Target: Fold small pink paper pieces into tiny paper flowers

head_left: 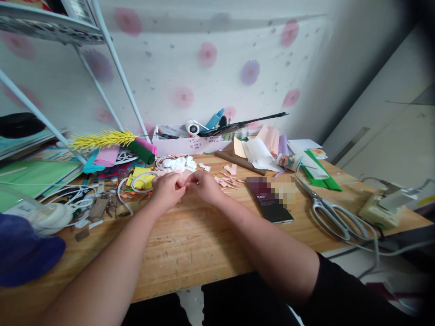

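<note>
Over the middle of the wooden table, my left hand and my right hand meet, fingertips pinched together. What they hold is hidden by the fingers and too small to make out. Just behind the fingers a bit of pale pink paper shows; I cannot tell whether it is held or lies on the table. To the right of my right hand is a pile of cut pink paper strips. White paper pieces lie behind my hands, and yellow paper sits left of my left hand.
A phone and large grey scissors lie to the right, near a power adapter. White cables and scraps clutter the left, beside a blue cloth-like item. Along the back stand a white box and paper rolls.
</note>
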`<act>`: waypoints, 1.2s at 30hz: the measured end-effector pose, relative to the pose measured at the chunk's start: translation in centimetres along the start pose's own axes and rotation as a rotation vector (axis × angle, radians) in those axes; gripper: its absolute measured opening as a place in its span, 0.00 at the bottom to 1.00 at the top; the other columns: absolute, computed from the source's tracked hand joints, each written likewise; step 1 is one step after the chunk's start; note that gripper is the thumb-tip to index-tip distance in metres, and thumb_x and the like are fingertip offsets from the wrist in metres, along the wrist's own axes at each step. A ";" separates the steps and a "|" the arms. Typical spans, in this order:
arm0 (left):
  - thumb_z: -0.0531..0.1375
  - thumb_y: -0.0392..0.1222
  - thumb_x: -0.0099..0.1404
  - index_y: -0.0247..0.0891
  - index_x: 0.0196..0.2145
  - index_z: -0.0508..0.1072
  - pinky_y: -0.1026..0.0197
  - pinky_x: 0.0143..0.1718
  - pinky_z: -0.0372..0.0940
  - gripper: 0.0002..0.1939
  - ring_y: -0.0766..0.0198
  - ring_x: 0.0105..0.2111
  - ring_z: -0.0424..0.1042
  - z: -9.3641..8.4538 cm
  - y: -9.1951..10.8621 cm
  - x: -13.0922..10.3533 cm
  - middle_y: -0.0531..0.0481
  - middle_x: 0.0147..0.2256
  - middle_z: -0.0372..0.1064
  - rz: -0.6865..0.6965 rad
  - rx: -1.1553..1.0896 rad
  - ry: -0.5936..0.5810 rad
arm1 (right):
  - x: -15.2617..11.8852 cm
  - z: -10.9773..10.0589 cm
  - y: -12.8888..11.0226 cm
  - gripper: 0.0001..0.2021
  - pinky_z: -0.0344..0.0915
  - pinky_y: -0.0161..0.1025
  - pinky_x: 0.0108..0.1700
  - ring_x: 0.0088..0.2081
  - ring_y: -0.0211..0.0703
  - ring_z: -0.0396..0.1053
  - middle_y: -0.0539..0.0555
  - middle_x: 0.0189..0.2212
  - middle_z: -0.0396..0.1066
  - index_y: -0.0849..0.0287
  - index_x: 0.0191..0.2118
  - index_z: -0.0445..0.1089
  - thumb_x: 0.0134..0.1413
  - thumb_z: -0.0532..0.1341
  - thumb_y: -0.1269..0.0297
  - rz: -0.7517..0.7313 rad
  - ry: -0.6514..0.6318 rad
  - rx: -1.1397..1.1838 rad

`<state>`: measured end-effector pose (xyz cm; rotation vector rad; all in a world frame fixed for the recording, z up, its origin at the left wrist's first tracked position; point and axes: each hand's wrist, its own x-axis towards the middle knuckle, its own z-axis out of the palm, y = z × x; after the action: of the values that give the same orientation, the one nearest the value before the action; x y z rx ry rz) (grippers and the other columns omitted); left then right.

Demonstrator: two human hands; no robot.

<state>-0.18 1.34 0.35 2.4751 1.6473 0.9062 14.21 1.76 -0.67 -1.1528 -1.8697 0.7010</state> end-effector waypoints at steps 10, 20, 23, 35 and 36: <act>0.50 0.41 0.55 0.39 0.20 0.68 0.61 0.34 0.57 0.11 0.62 0.33 0.63 -0.6 -0.9 0.3 0.52 0.26 0.67 0.115 -0.107 -0.220 | -0.1 -0.7 0.1 0.04 0.55 0.29 0.29 0.27 0.32 0.61 0.49 0.24 0.66 0.62 0.26 0.68 0.42 0.56 0.72 -0.102 -0.006 -0.095; 0.55 0.42 0.51 0.37 0.19 0.64 0.64 0.29 0.55 0.08 0.66 0.27 0.62 -0.2 -0.8 0.1 0.54 0.25 0.63 0.044 -0.145 -0.071 | -0.1 -0.4 0.1 0.05 0.56 0.28 0.27 0.25 0.31 0.62 0.49 0.23 0.68 0.63 0.27 0.68 0.43 0.57 0.68 0.051 -0.049 0.145; 0.55 0.40 0.50 0.37 0.18 0.63 0.64 0.28 0.54 0.07 0.66 0.26 0.62 -0.1 -0.5 0.1 0.53 0.23 0.63 0.035 -0.075 -0.032 | -0.1 -0.2 -0.1 0.05 0.55 0.28 0.27 0.24 0.31 0.62 0.49 0.23 0.68 0.64 0.27 0.68 0.44 0.56 0.68 0.055 -0.036 0.115; 0.54 0.40 0.49 0.37 0.17 0.65 0.64 0.28 0.54 0.07 0.65 0.27 0.62 0.3 -0.7 0.1 0.53 0.22 0.64 -0.029 -0.136 -0.103 | -0.1 0.1 -0.1 0.09 0.51 0.32 0.28 0.27 0.36 0.59 0.53 0.26 0.65 0.62 0.26 0.64 0.52 0.51 0.65 -0.122 0.025 -0.473; 0.54 0.40 0.49 0.37 0.17 0.65 0.64 0.27 0.54 0.07 0.65 0.26 0.62 0.4 -0.8 0.1 0.53 0.22 0.63 -0.023 -0.147 -0.114 | -0.1 0.2 -0.1 0.09 0.51 0.32 0.28 0.28 0.36 0.59 0.54 0.27 0.65 0.63 0.27 0.64 0.52 0.50 0.65 -0.131 0.027 -0.509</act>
<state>-0.60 1.88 -0.24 2.3588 1.5132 0.8349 14.03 1.69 -0.74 -1.3213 -2.1443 0.1310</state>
